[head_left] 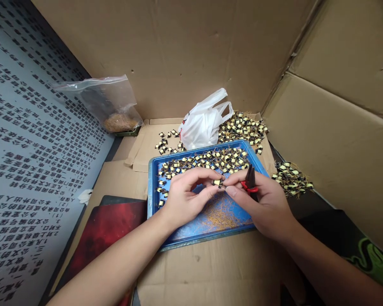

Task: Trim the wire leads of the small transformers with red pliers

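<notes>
Over the blue tray [182, 243], my left hand [187, 193] pinches a small transformer [217, 183], a black part with yellow tape and pins, between thumb and fingertips. My right hand [264, 203] is closed around red-handled pliers [250, 182], their dark jaws pointing up and away from the part. Its thumb and index fingertip also meet at the transformer's right end; whether they grip a wire there is too small to tell. More such transformers [207, 159] lie in the tray's far half, and a heap of short copper-coloured wire clippings [221, 216] lies below my hands.
Behind the tray stand a white plastic bag [201, 123] and a pile of transformers [244, 127]; another pile [292, 178] lies at right. A clear zip bag [119, 121] of clippings is at back left. Cardboard walls [191, 55] enclose the back and right. A red mat [105, 238] lies left.
</notes>
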The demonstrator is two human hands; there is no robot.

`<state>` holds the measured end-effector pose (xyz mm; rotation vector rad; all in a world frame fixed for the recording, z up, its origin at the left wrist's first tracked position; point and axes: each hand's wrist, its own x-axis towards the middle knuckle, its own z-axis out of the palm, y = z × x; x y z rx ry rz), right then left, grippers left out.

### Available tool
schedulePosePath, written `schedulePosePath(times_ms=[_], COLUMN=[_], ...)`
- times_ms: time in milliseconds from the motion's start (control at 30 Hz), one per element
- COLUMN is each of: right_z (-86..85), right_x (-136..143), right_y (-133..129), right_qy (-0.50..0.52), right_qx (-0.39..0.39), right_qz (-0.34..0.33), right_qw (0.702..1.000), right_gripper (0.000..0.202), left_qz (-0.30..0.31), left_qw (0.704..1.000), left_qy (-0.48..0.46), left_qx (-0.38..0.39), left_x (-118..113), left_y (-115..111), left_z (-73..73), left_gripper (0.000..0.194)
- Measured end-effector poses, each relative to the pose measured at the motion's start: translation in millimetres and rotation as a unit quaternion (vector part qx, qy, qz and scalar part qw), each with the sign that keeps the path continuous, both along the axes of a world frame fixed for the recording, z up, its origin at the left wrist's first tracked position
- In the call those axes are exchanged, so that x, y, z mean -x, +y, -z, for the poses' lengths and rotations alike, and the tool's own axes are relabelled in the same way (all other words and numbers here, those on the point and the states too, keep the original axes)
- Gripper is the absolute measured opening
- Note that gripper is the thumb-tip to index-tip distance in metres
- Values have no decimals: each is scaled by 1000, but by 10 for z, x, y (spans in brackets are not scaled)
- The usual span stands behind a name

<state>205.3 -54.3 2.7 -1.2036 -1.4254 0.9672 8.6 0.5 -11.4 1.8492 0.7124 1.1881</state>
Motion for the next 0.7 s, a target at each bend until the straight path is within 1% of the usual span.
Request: schedulePosePath(times_ms=[200,367,567,700], right_z=[37,14,-8,14], right_x=[-1,-1,-4,-26], right_y=[-6,1,1,-5], right_qy=[24,29,17,12], right_qx=[8,4,-16,-25], right_qz=[1,0,5,-4], right_qw=[1000,1000,1000,1000], right_gripper=[9,6,13,17], left_qz=[5,7,-15,-7], left_qw=[1000,1000,1000,999], left_qy=[3,1,-13,-30], left_qx=[-10,-14,10,20], left_x=[-3,3,-3,-10], left_y=[9,13,3,8], left_z=[-2,5,-10,-17], left_gripper=[18,19,20,20])
